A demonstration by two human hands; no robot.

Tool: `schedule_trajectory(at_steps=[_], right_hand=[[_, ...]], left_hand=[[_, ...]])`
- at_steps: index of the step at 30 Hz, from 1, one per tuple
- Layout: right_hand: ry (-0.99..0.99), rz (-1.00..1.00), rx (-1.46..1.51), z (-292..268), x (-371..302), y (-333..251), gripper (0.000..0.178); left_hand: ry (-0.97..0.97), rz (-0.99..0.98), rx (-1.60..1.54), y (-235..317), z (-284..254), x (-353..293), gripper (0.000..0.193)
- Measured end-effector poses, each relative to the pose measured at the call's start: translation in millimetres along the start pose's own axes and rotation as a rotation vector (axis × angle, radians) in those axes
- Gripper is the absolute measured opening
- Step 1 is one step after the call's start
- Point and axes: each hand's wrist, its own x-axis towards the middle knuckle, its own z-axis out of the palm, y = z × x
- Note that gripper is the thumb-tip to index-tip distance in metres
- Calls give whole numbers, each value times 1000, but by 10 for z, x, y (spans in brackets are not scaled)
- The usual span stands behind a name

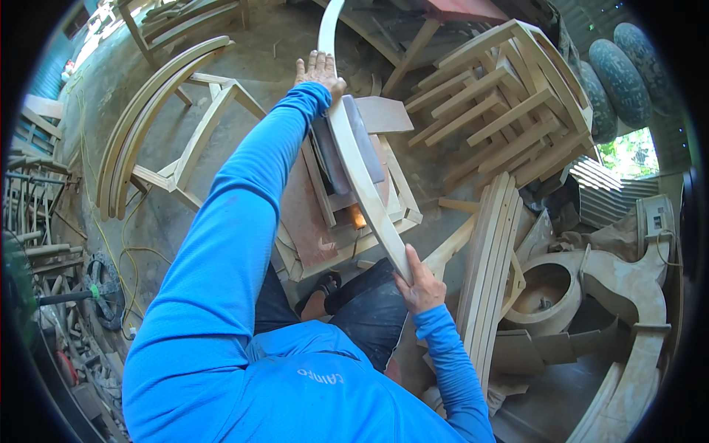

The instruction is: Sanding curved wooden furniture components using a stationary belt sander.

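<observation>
A long, pale, curved wooden strip [363, 181] runs from the top of the view down to my right side. My left hand [322, 74] grips it toward its far part, arm stretched forward. Close to its near end, my right hand [422, 284] is closed around the wood. Below the strip stands a low wooden-framed bench [314, 225] with a reddish-brown board. A smooth grey slab-like part [365, 136] of it lies right beside the strip; whether they touch I cannot tell. A small orange glow [357, 216] shows under the strip.
On the left stands a curved wooden frame [159, 125]. Stacked wooden frames [509, 103] fill the far right, with long straight boards [489, 273] nearer me. A round-bodied band-saw-like machine [546, 295] is at right. Yellow cord [129, 255] lies on the floor at left.
</observation>
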Motion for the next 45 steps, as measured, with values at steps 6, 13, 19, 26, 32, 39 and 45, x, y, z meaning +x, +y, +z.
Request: schedule_trajectory(at_steps=[6, 13, 19, 26, 32, 39, 45], right_hand=[[121, -33, 93, 33, 78, 35, 78], [232, -202, 206, -18, -829, 245, 71], [257, -253, 161, -39, -577, -41, 53], [301, -283, 65, 44, 349, -446, 53], [354, -309, -28, 133, 1089, -723, 58], [329, -323, -87, 173, 1825, -966, 56], [383, -330, -136, 287, 2411, -1136, 55]], left_hand=[[53, 37, -79, 483, 181, -951, 89], [89, 62, -148, 791, 337, -2089, 89], [88, 120, -149, 691, 278, -1713, 87], [170, 162, -183, 294, 304, -680, 82], [137, 163, -189, 2, 152, 39, 81], [219, 138, -211, -328, 240, 856, 82], [94, 64, -396, -518, -38, 1149, 83]])
